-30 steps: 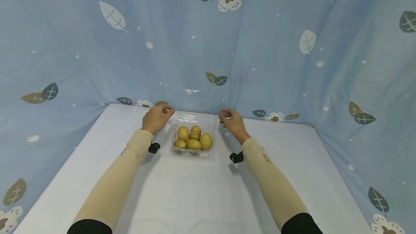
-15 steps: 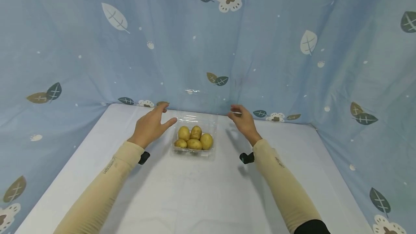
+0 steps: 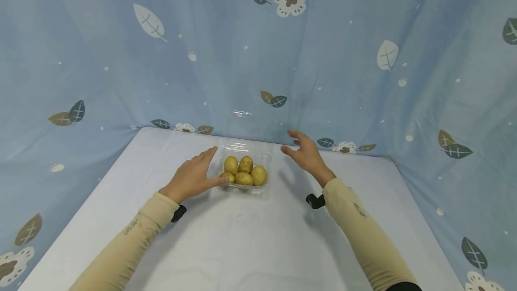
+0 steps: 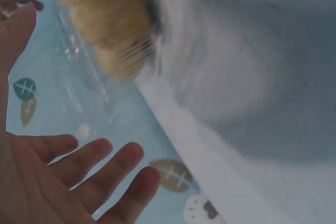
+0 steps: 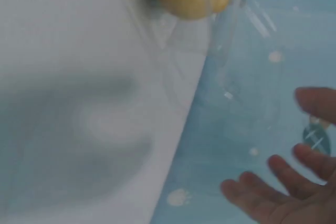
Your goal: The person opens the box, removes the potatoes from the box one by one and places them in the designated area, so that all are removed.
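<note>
A clear plastic clamshell box (image 3: 264, 158) stands on the white table with its see-through lid raised at the back. Several yellow potatoes (image 3: 243, 178) lie inside; the left wrist view shows some of these potatoes (image 4: 113, 22) through the clear wall. At the box's left side is my left hand (image 3: 194, 175), fingers spread and extended, its thumb overlapping the front left corner in the head view. My right hand (image 3: 307, 152) hovers to the right of the box, thumb and fingers parted around air. Neither hand grips anything.
A white cloth (image 3: 242, 237) covers the table. Behind and along the sides hangs a blue curtain (image 3: 218, 57) with leaves and flowers, close behind the box. Each wrist bears a small black camera, such as the right wrist camera (image 3: 315, 201).
My left hand has come back from the box's rear left corner toward its front left, fingers spreading. The right hand has drawn away to the right and opened wider. The box stays put.
</note>
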`<state>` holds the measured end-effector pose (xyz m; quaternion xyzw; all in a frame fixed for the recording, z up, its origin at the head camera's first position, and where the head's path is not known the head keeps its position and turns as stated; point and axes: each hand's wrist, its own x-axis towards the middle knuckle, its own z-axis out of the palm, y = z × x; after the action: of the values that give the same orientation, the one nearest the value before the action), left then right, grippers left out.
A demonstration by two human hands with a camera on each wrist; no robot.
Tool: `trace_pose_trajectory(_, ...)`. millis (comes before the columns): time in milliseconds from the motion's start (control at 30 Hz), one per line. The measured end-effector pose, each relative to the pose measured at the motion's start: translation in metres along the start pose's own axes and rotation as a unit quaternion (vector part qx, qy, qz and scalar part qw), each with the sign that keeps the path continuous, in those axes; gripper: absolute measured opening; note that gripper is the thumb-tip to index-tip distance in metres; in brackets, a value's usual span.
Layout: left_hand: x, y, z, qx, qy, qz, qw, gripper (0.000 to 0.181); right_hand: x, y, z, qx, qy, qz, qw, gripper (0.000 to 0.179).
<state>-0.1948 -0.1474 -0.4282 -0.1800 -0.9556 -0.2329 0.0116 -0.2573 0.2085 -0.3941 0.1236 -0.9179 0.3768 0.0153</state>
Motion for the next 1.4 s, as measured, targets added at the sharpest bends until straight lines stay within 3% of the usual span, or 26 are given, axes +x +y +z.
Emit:
trace_pose_trajectory(333,-0.003,0.002,0.013,-0.012,-0.016,0.001,0.9998,0.110,-0.011,-0.024,0.008,-0.012,-0.044,-0.027,0.9986,0.059)
trace_pose_trajectory(633,-0.004,-0.001,0.019,-0.020,-0.031,-0.005,0.9993,0.105,-0.015,-0.030,0.026,0.021,-0.097,-0.068,0.9928,0.046)
trace_pose_trajectory(867,-0.003,0.000,0.019,-0.024,-0.037,-0.007,0.9990,0.098,-0.014,-0.037,0.038,0.013,-0.129,-0.072,0.9890,0.046)
trace_pose_trajectory(1400,-0.004,0.005,0.016,-0.033,-0.050,-0.012,0.9981,0.100,-0.005,-0.060,0.064,-0.102,-0.207,-0.067,0.9706,0.052)
